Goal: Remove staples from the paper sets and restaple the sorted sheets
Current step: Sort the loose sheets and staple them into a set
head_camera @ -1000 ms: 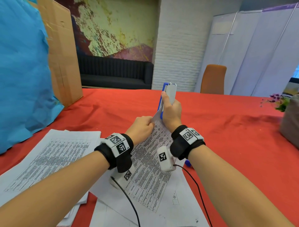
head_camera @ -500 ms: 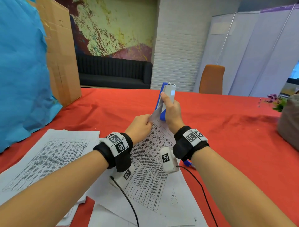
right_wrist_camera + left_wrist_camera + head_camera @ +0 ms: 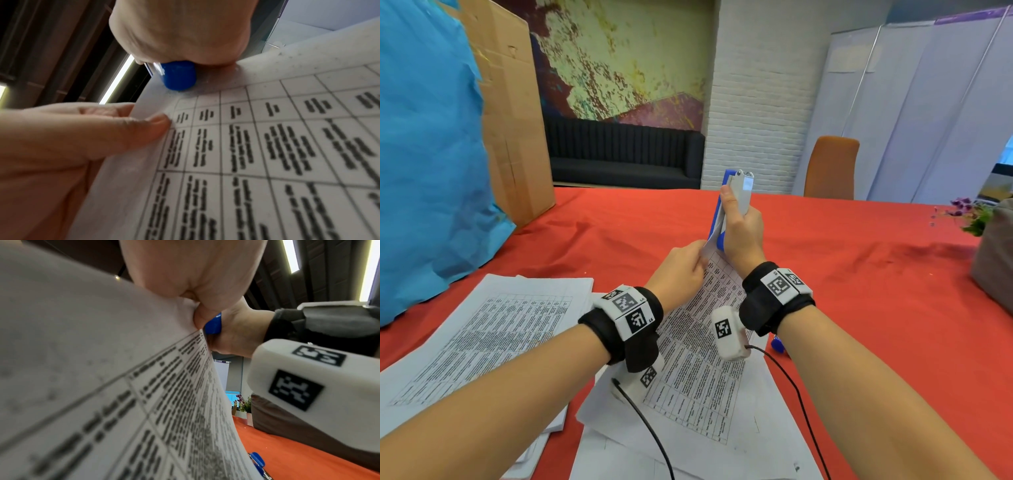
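Stapler (image 3: pixel 736 202) in right hand (image 3: pixel 743 236) bites paper's (image 3: pixel 705 342) raised corner.

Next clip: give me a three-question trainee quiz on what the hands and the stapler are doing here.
1. True or false: the stapler lies flat on the table.
2. Which hand grips the stapler? A) left B) right
3. Fill in: the left hand pinches the ____ of the printed sheets.

Key: 1. False, it is held upright above the table. 2. B, the right hand. 3. Corner.
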Demonstrator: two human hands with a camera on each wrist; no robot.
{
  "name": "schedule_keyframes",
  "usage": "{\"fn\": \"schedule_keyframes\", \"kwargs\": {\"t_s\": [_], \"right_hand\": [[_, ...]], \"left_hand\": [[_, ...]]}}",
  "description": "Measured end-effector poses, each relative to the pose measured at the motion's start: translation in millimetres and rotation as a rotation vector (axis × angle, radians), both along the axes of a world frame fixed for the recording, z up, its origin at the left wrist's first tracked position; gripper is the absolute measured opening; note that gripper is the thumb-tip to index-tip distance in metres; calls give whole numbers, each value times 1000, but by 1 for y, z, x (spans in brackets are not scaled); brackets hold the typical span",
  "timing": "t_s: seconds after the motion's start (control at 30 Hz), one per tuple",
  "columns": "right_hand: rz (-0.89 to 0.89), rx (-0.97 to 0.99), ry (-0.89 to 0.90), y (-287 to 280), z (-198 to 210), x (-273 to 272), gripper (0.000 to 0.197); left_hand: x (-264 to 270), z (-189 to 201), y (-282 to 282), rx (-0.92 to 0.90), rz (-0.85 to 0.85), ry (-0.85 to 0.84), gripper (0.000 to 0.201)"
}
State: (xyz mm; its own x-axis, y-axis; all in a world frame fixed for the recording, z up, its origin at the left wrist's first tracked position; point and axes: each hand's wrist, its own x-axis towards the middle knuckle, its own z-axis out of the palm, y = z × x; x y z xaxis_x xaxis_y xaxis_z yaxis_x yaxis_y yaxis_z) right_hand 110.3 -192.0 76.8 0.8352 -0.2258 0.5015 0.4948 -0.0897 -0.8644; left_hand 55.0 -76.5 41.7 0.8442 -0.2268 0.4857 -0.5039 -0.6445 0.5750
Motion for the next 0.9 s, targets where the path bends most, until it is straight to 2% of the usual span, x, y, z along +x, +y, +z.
{"fn": "schedule_keyframes", "kwargs": {"t_s": [0.13,0.2,0.3,0.4,0.5,0.63,0.73,0.83,0.9], "right_hand": [[-9,32,13,-1,-5,1,50],[42,65,113,-3,-9,3,45],[108,105,259,-7,-12,5,50],[-27,194,132,-12,-15,5,35],[-14,46,99,-16,-27,3,29],[135,-265,320,-14,-60,0,28],[205,-344,445,-11,-80,-1,27],[200,-406,468,-6,-96,-6,28],[216,-456,470,-3,-110,-10,30]], "left_hand": [[-1,-2,0,14,-14,20,19],[0,-2,5,18,-22,72,21],[6,-5,14,-32,32,183,28],[13,-15,27,-182,58,406,29],[15,-30,40,-345,57,650,26],[18,-55,44,-492,125,777,28],[21,-69,41,-410,170,759,35],[20,-78,40,-378,184,777,42],[23,-85,42,-366,178,798,39]]}}
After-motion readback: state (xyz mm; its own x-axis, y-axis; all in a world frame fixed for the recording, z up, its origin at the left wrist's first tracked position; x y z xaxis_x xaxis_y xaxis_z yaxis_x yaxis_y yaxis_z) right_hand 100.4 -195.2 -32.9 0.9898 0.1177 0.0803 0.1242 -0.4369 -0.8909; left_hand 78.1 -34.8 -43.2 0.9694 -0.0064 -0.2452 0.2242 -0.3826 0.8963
